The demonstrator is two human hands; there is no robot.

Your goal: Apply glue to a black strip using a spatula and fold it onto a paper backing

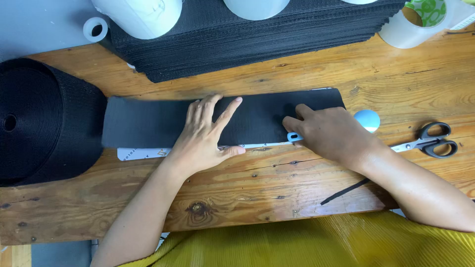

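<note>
A wide black fabric strip [143,123] lies flat across a wooden table [257,178], running from a big black roll [44,118] at the left. My left hand [205,133] presses flat on the strip, fingers spread. My right hand [326,131] rests on the strip's right part, closed around a small light blue tool [295,137] whose tip shows near the strip's lower edge. A white ruler [141,153] pokes out from under the strip along its near edge.
A stack of cut black pieces [257,34] sits at the back, with white rolls [143,15] on it. Tape rolls [410,24] stand at the back right. Black-handled scissors [428,142] and a light blue round object [367,120] lie at the right. A thin black offcut [344,192] is near the front edge.
</note>
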